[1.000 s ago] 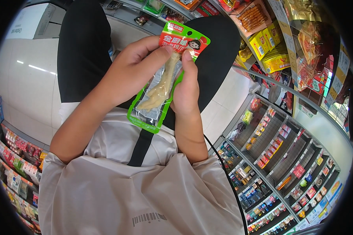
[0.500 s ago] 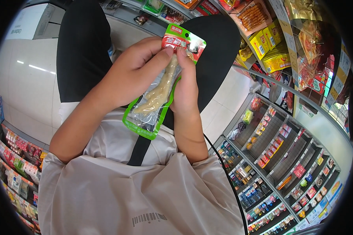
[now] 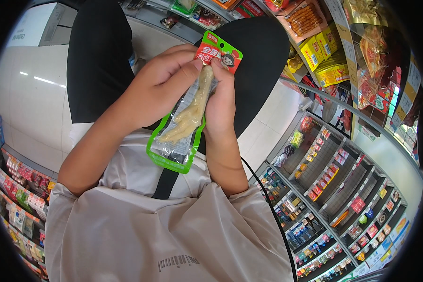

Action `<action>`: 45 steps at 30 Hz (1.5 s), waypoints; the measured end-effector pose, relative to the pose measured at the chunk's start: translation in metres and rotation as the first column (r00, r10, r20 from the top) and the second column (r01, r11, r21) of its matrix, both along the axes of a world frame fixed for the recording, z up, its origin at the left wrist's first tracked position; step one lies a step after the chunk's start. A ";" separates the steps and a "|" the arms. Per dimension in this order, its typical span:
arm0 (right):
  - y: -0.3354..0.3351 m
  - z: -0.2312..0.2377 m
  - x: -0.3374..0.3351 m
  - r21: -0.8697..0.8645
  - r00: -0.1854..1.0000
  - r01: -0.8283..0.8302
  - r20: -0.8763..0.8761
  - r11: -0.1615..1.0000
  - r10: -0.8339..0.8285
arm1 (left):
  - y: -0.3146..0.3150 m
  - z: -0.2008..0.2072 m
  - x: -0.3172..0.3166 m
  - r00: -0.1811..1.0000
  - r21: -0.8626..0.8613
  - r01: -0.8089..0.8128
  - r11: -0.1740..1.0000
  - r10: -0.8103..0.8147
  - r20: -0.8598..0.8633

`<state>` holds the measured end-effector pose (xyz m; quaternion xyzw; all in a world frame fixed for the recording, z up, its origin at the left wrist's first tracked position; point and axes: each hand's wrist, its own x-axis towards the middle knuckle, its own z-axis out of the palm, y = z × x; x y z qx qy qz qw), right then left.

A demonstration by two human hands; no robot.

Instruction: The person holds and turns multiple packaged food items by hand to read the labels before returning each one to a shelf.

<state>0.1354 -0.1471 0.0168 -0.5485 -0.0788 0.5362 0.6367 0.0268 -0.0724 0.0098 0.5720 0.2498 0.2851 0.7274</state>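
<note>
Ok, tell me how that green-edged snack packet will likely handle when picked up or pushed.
The green-edged packet would probably flex at its lower end, where clear film extends past the pale foot-shaped snack, and feel stiffer along the snack itself. Its glossy surface may be slippery. Flattish and unevenly filled, it would likely slide rather than roll.

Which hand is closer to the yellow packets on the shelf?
Right. The yellow packets are off to the right; the right hand holds the green-edged pouch on that side, the left hand on its other side.
</note>
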 end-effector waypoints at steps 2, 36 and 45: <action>0.000 -0.002 0.000 0.010 0.999 -0.023 0.025 1.000 0.023 | 0.000 -0.002 -0.001 1.000 -0.033 0.001 0.999 -0.001 0.005; -0.009 -0.010 0.004 0.238 0.994 0.074 -0.102 0.968 -0.051 | 0.001 -0.002 -0.003 1.000 -0.418 0.016 0.908 -0.017 0.000; -0.014 -0.015 0.008 0.288 0.980 0.084 -0.198 0.954 -0.027 | 0.002 0.008 -0.004 0.999 -0.429 0.026 0.903 -0.040 -0.022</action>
